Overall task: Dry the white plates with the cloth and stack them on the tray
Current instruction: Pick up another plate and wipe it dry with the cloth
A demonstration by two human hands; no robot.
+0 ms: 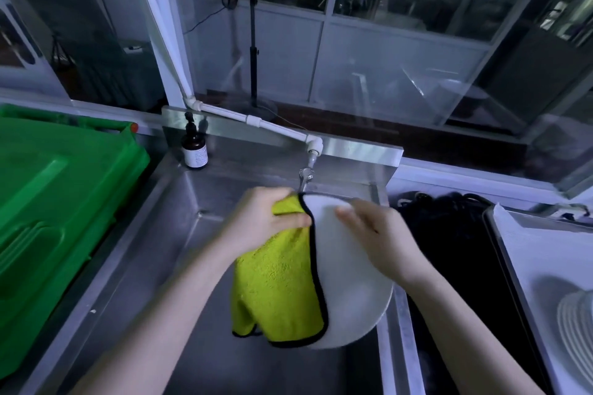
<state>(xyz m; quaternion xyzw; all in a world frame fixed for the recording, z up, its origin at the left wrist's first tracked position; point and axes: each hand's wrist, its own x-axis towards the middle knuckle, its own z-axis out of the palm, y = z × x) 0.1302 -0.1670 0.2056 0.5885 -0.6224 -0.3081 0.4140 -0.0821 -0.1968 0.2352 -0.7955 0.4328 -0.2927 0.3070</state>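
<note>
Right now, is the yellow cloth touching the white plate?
Touching. The head view shows the yellow cloth draped over the white plate's left side, its black edge lying on the face, pressed there by the left hand.

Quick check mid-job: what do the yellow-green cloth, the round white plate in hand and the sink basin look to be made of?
Yellow-green cloth: plush microfibre-type fabric, judging by its fuzzy nap and stitched black edging. Round white plate: smooth and opaque with a soft sheen; probably glazed ceramic, though melamine can't be ruled out. Sink basin: brushed stainless steel, grey metal with dull streaky reflections.
</note>
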